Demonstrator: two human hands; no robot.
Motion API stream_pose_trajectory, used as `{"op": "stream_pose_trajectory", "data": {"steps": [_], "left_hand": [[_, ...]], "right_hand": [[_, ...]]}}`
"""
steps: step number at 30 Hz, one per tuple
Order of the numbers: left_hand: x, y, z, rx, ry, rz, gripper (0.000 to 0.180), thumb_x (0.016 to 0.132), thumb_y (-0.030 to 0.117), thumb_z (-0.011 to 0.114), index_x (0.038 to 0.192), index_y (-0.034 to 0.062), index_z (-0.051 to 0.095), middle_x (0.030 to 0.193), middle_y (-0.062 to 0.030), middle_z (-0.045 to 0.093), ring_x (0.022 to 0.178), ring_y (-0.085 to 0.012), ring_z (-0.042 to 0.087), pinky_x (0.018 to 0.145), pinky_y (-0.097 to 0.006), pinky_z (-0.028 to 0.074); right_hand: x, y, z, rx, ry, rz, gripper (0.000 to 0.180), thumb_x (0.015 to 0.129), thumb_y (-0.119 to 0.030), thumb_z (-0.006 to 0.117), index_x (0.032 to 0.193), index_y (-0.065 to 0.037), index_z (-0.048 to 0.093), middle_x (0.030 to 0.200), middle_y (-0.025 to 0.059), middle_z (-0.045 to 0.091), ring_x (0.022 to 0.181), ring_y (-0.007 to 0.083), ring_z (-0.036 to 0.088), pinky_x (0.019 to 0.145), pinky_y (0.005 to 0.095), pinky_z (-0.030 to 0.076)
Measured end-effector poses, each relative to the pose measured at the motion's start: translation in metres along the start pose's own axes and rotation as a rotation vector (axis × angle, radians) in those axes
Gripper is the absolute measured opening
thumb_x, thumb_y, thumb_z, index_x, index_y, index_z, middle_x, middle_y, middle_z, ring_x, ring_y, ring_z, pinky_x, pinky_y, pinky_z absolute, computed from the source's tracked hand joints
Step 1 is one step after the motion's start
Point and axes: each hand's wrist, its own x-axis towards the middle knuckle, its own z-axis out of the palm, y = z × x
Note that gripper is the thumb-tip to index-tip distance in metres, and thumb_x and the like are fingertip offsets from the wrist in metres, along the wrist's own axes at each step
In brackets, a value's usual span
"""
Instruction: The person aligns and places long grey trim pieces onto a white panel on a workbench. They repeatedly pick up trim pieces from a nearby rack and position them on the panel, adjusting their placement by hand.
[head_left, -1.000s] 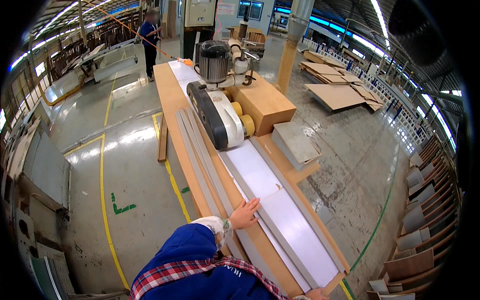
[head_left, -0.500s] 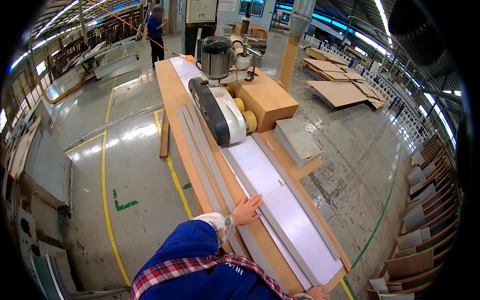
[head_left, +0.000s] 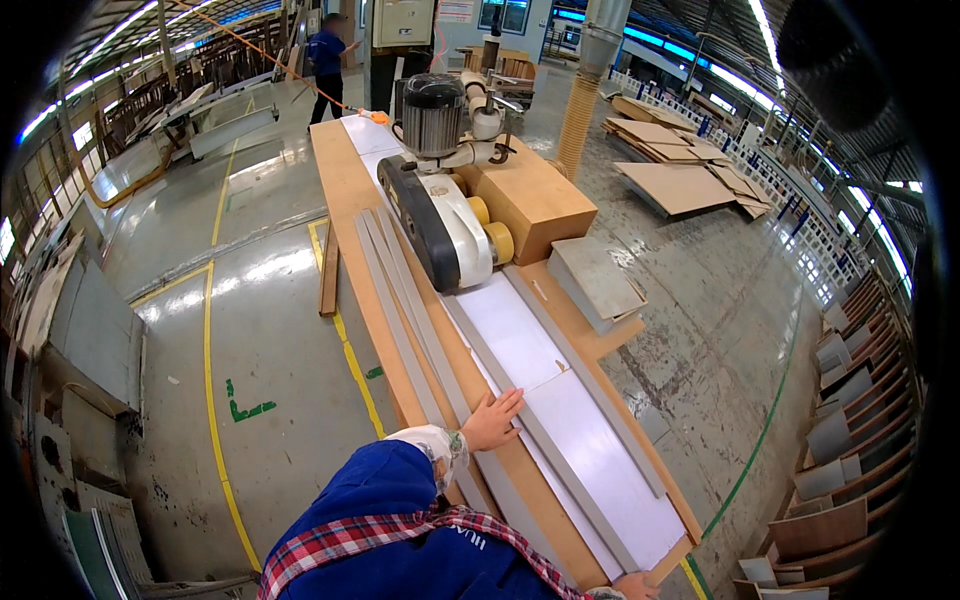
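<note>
Strip: a long grey strip (head_left: pixel 560 462) lies flat on the white table top (head_left: pixel 610 480), running from the near right end up toward the feeder, parallel to the bench's long edge.
Left hand: the left hand (head_left: pixel 492 422) is spread flat, palm down, fingers pointing far and right, with the fingertips pressed against the strip's left side; it grips nothing.
Right hand: the right hand (head_left: pixel 636 585) shows only in part at the near edge, at the bench's near right corner beside the strip's near end; how far it is open cannot be told.
Sleeve: a blue sleeve (head_left: pixel 375 490) with a white cuff leads to the left hand; a plaid collar lies across the near edge.
Spare strips: more grey strips (head_left: pixel 395 290) lie side by side along the left of the bench.
Bench: a long brown bench (head_left: pixel 345 190) carries it all, reaching far into the hall.
Feeder: a black and white power feeder (head_left: pixel 440 215) with yellow rollers sits over the far end of the top.
Box: a wooden box (head_left: pixel 535 195) stands just right of the feeder.
Far: a person (head_left: pixel 328 55) in blue stands beyond the bench's far end.
</note>
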Motion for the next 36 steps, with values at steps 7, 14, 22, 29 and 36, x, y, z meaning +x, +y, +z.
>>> {"op": "stream_pose_trajectory", "data": {"steps": [7, 14, 22, 29, 36], "left_hand": [[0.005, 0.007, -0.005, -0.048, -0.037, -0.008, 0.060, 0.089, 0.040, 0.047, 0.136, 0.0047, 0.035, 0.148, -0.0112, 0.023, 0.136, -0.0240, 0.023, 0.104, -0.049, 0.024], [0.002, 0.008, -0.018, -0.039, -0.016, -0.018, 0.060, 0.089, 0.039, 0.048, 0.136, 0.0045, 0.036, 0.148, -0.0117, 0.024, 0.136, -0.0247, 0.023, 0.105, -0.050, 0.023], [0.004, 0.009, -0.025, -0.093, -0.100, -0.054, 0.060, 0.089, 0.039, 0.048, 0.137, 0.0055, 0.034, 0.149, -0.0093, 0.020, 0.138, -0.0237, 0.019, 0.106, -0.051, 0.023], [0.005, 0.013, -0.034, -0.043, -0.127, -0.060, 0.060, 0.089, 0.039, 0.048, 0.137, 0.0061, 0.034, 0.150, -0.0087, 0.019, 0.138, -0.0237, 0.017, 0.107, -0.052, 0.021], [0.003, 0.014, -0.036, -0.096, -0.090, -0.050, 0.058, 0.088, 0.037, 0.051, 0.134, 0.0054, 0.037, 0.149, -0.0090, 0.021, 0.138, -0.0242, 0.019, 0.106, -0.053, 0.023]], "right_hand": [[0.007, 0.015, 0.018, -0.022, 0.012, 0.035, 0.067, 0.078, -0.055, 0.052, 0.128, -0.011, 0.045, 0.134, 0.0173, 0.040, 0.104, 0.0399, 0.053, 0.081, 0.0518, 0.044], [0.010, 0.015, 0.013, -0.147, -0.026, 0.083, 0.066, 0.080, -0.055, 0.049, 0.131, -0.013, 0.042, 0.138, 0.0187, 0.035, 0.104, 0.0388, 0.055, 0.084, 0.0514, 0.043], [0.005, 0.011, -0.008, -0.015, -0.061, 0.077, 0.067, 0.082, -0.052, 0.051, 0.134, -0.011, 0.039, 0.142, 0.0223, 0.028, 0.114, 0.0422, 0.048, 0.090, 0.0547, 0.038], [0.008, 0.004, -0.017, -0.049, -0.163, 0.120, 0.065, 0.084, -0.051, 0.047, 0.135, -0.013, 0.036, 0.144, 0.0174, 0.026, 0.109, 0.0369, 0.053, 0.090, 0.0504, 0.039], [0.007, 0.005, -0.023, -0.070, -0.161, 0.103, 0.065, 0.085, -0.051, 0.045, 0.136, -0.012, 0.034, 0.144, 0.0167, 0.025, 0.108, 0.0356, 0.054, 0.091, 0.0503, 0.038]]}}
